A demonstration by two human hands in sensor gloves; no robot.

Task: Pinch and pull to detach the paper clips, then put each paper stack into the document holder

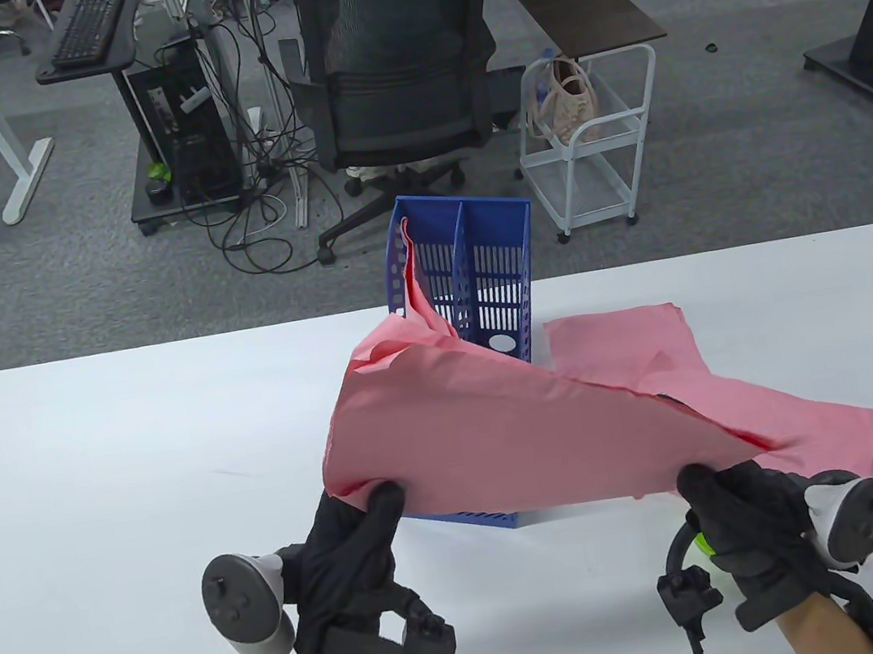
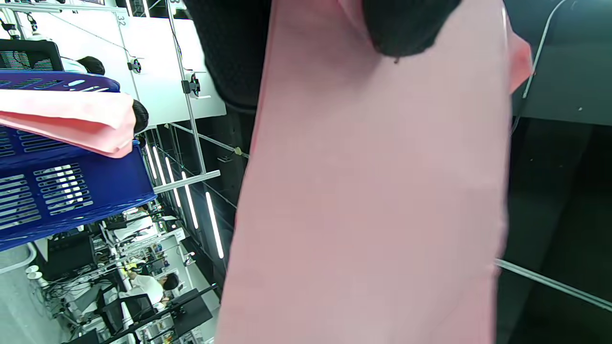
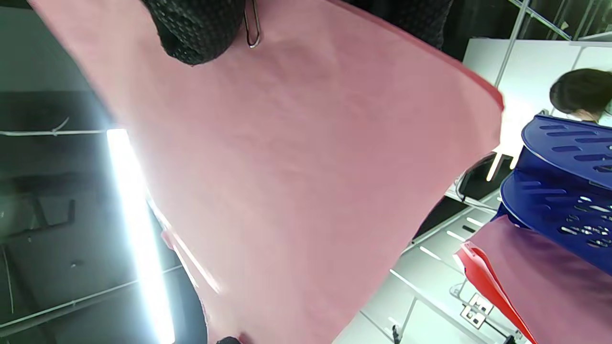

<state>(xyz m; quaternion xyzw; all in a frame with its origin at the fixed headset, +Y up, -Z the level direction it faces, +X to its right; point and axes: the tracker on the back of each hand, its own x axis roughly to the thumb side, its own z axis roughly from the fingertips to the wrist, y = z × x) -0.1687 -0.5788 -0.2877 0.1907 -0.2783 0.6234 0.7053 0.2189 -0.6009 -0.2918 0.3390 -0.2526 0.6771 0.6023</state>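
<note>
A pink paper stack [image 1: 501,432] is lifted off the white table [image 1: 93,444], sagging between both hands. My left hand [image 1: 367,518] pinches its near left corner. My right hand [image 1: 710,487] pinches its near right corner. In the right wrist view a silver paper clip [image 3: 252,26] sits on the stack's edge, right beside my gloved fingertip [image 3: 196,28]. The left wrist view shows a thumb [image 2: 406,24] pressed on the pink sheet [image 2: 373,200]. Behind the stack stands the blue document holder [image 1: 477,272], with pink paper [image 1: 418,289] in its left slot. More pink sheets [image 1: 619,345] lie flat at the right.
A black office chair [image 1: 399,78] and a white trolley [image 1: 589,140] stand on the carpet beyond the table's far edge. The holder [image 3: 564,186] is close to the lifted stack's far side. Bare table surface stretches to the left.
</note>
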